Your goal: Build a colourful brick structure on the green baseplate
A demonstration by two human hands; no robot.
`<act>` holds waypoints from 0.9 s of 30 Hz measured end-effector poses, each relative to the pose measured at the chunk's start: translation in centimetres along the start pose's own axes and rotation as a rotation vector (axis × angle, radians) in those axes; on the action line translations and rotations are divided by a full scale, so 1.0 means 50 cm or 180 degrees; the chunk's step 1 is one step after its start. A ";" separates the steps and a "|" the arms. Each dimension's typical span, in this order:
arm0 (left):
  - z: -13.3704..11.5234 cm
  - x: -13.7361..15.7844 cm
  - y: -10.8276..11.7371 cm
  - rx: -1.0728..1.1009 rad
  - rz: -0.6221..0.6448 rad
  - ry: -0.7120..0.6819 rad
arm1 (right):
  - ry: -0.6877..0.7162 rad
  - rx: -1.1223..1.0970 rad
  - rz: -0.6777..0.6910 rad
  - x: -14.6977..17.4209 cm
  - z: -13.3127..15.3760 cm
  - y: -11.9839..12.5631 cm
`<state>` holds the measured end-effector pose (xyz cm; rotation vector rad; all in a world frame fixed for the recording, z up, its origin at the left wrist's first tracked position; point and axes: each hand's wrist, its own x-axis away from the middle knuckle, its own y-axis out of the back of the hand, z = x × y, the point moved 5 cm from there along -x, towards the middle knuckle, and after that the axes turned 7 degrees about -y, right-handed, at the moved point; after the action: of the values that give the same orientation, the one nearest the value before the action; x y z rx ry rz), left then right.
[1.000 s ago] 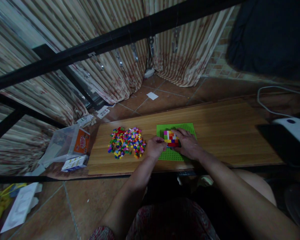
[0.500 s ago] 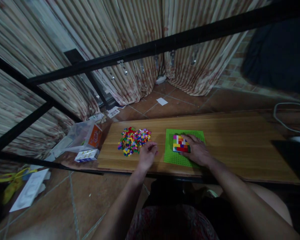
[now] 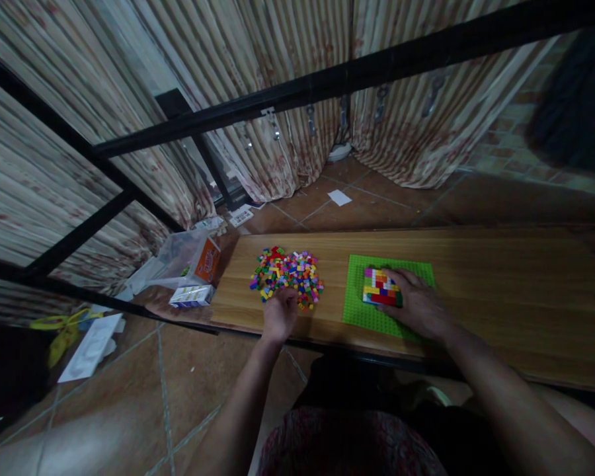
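A loose pile of small coloured toy bricks (image 3: 290,271) lies on the left part of the wooden table. My left hand (image 3: 279,316) is at the pile's near edge, fingers curled together; whether a brick is between them is too small to tell. Further right, a green studded baseplate (image 3: 356,311) lies flat. On it sits a low block of joined bricks (image 3: 379,288) in white, yellow, red, purple and other colours. My right hand (image 3: 419,304) grips this block from its right side, fingers along the far edge and thumb along the near one, covering its right end.
The wooden table (image 3: 515,291) runs long to the right. Beyond its left end are a clear plastic bag with an orange label (image 3: 207,260) and a small white box (image 3: 192,295). A black metal rail (image 3: 307,86) crosses in front of striped curtains (image 3: 287,39).
My left hand has moved left, from the gap beside the pile onto its near edge. The right hand stays on the brick block. The whole view has shifted, with things appearing further right.
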<state>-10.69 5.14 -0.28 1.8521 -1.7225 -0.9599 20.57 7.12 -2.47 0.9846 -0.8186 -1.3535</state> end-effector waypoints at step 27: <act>-0.110 -0.007 -0.065 0.0752 0.0562 -0.0123 | -0.0053 -0.0056 0.0117 0.000 0.011 0.009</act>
<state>-4.43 5.15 1.10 1.7923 -2.0595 -0.7546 20.23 7.04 -1.82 0.9414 -0.8323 -1.3369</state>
